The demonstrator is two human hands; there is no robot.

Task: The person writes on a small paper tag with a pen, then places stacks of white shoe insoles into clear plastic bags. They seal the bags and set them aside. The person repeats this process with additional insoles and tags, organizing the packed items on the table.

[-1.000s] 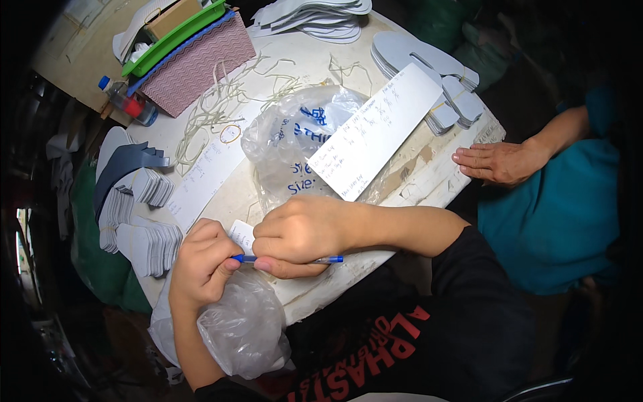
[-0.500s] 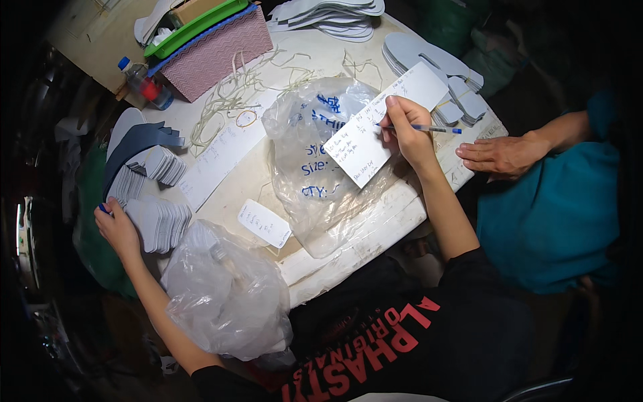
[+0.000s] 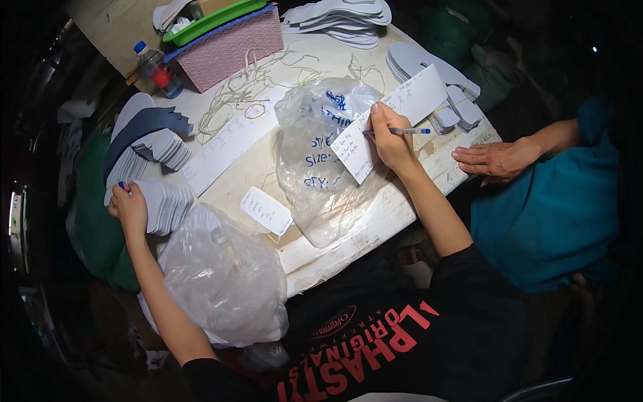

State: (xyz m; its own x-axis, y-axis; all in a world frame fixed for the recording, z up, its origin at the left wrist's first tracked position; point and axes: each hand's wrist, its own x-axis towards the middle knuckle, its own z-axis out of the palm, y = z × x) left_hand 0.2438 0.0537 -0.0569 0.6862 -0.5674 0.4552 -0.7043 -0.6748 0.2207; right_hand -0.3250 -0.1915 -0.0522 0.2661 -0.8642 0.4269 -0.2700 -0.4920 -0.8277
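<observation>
My right hand (image 3: 394,142) is closed around a pen (image 3: 410,131) with a blue end. Its writing end is over a long white card (image 3: 425,95) with handwritten lines, and the hand covers the card's middle. The card lies across a clear plastic bag (image 3: 311,171) with blue lettering. At the left, my left hand (image 3: 132,209) pinches a small blue pen cap (image 3: 122,185). Beside it stand stacks of grey-white cut pieces (image 3: 169,206), with dark grey curved strips (image 3: 149,130) above them.
A smaller written card (image 3: 266,210) and a crumpled plastic bag (image 3: 224,275) lie near me. Pale cords (image 3: 244,94), a bottle (image 3: 159,70) and a pink box (image 3: 231,50) are farther back. A co-worker's hand (image 3: 492,161) rests on the table's right edge (image 3: 462,157).
My right hand has moved down and left across the card with the pen. My left hand has shifted up and right, still holding the cap. The whole view has shifted slightly.
</observation>
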